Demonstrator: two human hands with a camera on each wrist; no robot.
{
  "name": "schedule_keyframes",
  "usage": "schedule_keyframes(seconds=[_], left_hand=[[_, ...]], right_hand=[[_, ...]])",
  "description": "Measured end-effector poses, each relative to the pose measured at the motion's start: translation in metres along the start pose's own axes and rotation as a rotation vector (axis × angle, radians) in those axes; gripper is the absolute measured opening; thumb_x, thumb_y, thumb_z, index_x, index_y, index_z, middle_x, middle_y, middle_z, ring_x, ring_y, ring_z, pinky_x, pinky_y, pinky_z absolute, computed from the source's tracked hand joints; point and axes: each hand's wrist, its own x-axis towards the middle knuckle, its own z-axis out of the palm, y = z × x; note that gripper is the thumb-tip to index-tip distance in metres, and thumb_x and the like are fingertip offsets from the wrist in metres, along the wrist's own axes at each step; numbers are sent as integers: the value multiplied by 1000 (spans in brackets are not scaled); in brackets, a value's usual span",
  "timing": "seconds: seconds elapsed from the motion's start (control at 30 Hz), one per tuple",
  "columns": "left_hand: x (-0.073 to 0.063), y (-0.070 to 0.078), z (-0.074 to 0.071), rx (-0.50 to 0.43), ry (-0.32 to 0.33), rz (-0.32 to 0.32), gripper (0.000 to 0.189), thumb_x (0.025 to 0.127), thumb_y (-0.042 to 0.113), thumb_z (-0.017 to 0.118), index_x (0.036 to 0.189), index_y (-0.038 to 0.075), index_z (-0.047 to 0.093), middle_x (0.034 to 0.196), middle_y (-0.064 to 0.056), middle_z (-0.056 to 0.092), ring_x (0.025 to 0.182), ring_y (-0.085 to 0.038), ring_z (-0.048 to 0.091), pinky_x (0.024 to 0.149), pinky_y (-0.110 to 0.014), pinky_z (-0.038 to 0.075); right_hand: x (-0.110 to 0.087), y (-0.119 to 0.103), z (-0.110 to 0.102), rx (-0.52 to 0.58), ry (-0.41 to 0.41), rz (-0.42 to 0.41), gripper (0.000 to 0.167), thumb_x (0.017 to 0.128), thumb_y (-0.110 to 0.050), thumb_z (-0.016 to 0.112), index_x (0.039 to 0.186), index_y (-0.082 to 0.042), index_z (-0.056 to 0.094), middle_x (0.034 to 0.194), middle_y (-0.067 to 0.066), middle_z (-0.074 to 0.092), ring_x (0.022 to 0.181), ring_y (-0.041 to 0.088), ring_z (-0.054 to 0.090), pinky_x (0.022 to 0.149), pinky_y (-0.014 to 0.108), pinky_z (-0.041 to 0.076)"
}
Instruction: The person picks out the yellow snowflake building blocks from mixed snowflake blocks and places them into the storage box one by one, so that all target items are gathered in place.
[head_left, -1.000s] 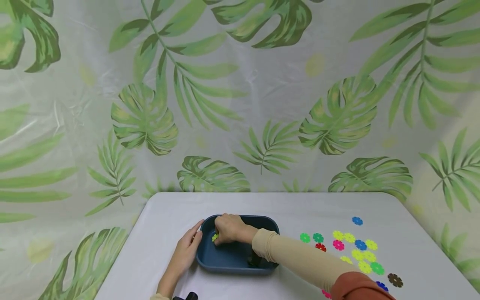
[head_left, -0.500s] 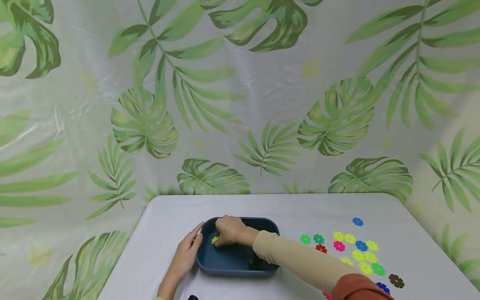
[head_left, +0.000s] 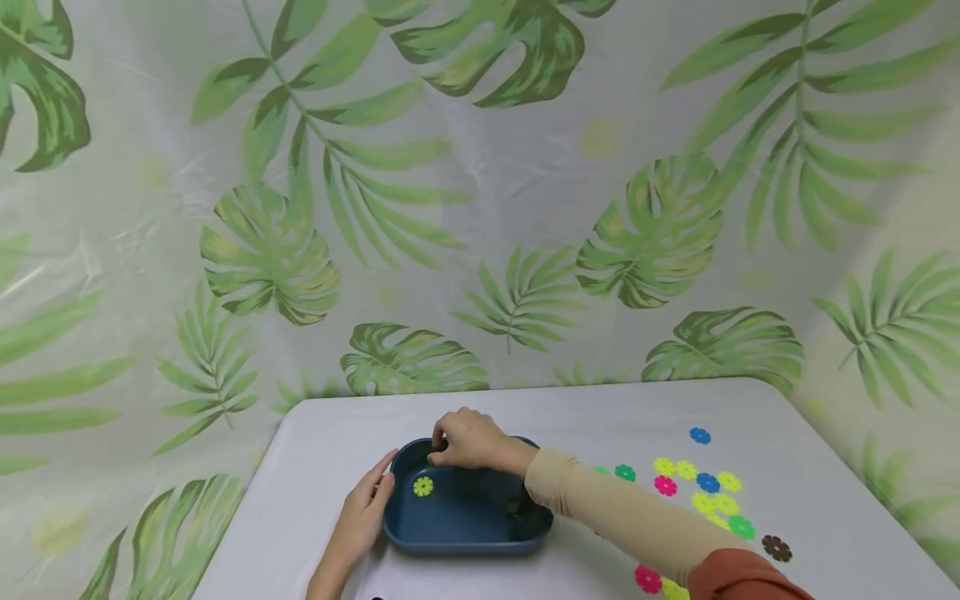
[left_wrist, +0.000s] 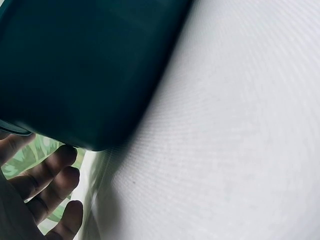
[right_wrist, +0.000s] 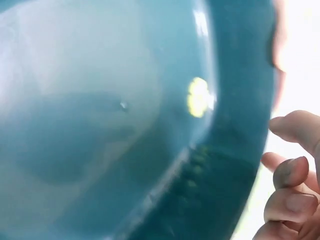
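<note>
A dark blue basin [head_left: 465,548] stands on the table, with a yellow flower-shaped disc [head_left: 423,487] lying inside near its left end. The same yellow disc [right_wrist: 197,97] looks blurred in the right wrist view. Over the basin's far rim is my right hand [head_left: 471,440], fingers loosely bent; the right wrist view shows nothing between its fingers [right_wrist: 295,195]. My left hand [head_left: 358,521] rests against the basin's left side, fingers along the outside. In the left wrist view its relaxed fingers [left_wrist: 52,172] lie by the basin wall [left_wrist: 85,75].
Several flower-shaped discs lie scattered on the white table [head_left: 600,408] right of the basin, among them a blue disc [head_left: 701,436], a brown disc [head_left: 777,548] and a pink disc [head_left: 648,578]. My right sleeve [head_left: 622,508] crosses above some. A leaf-patterned curtain [head_left: 525,208] hangs behind.
My right hand has let go of the yellow disc, which now lies in the basin, and has risen toward the far rim. The left hand stays at the basin; the head view has shifted slightly.
</note>
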Motion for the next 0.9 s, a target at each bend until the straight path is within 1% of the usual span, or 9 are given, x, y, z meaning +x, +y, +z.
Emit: schedule_keyframes(seconds=[0.07, 0.17, 0.3, 0.4, 0.5, 0.6, 0.73, 0.9], left_hand=[[0, 0, 1, -2, 4, -2, 48, 110, 37, 44, 154, 18, 46, 147, -14, 53, 114, -24, 61, 99, -52, 45], [0, 0, 1, 0, 18, -6, 47, 110, 37, 45, 153, 19, 47, 149, -12, 52, 119, -26, 59, 101, -53, 43], [-1, 1, 2, 6, 27, -2, 46, 110, 36, 45, 153, 21, 48, 147, -13, 54, 117, -26, 61, 101, -54, 44], [-2, 1, 2, 7, 25, -8, 45, 110, 35, 45, 153, 22, 47, 145, -13, 55, 116, -26, 62, 100, -53, 45], [-2, 0, 2, 8, 18, -26, 46, 110, 37, 45, 153, 23, 47, 145, -12, 56, 116, -25, 62, 100, -52, 44], [-2, 0, 2, 21, 16, -33, 47, 110, 38, 44, 154, 21, 47, 145, -12, 56, 111, -23, 61, 99, -51, 45], [-1, 0, 2, 33, 12, -36, 49, 110, 40, 44, 154, 20, 47, 145, -12, 56, 107, -21, 60, 97, -50, 45], [-2, 2, 4, 34, -1, -37, 49, 110, 41, 43, 154, 20, 46, 147, -13, 54, 115, -25, 60, 100, -52, 44]], right_hand=[[-6, 4, -11, 28, 38, -2, 17, 90, -38, 78, 96, -21, 78, 72, -12, 62, 60, 5, 53, 55, 25, 45], [-16, 12, -29, 62, 97, -10, 18, 92, -35, 75, 100, -19, 77, 64, -12, 56, 55, 6, 51, 50, 25, 43], [-33, 28, -51, 82, 172, -17, 16, 94, -31, 74, 99, -17, 77, 60, -12, 54, 52, 6, 49, 51, 26, 43], [-48, 45, -65, 114, 217, 2, 13, 94, -29, 74, 98, -17, 76, 61, -11, 54, 53, 7, 49, 54, 27, 44], [-66, 66, -76, 164, 253, 47, 11, 93, -27, 75, 99, -17, 75, 64, -10, 56, 53, 9, 49, 53, 28, 43], [-86, 87, -83, 202, 294, 80, 11, 93, -25, 76, 99, -16, 75, 65, -8, 57, 53, 11, 49, 52, 29, 42], [-114, 115, -89, 213, 357, 124, 11, 92, -24, 76, 97, -15, 75, 66, -6, 57, 54, 12, 48, 52, 30, 42], [-152, 148, -96, 199, 413, 213, 11, 91, -23, 77, 96, -14, 75, 67, -5, 57, 56, 14, 49, 53, 30, 42]])
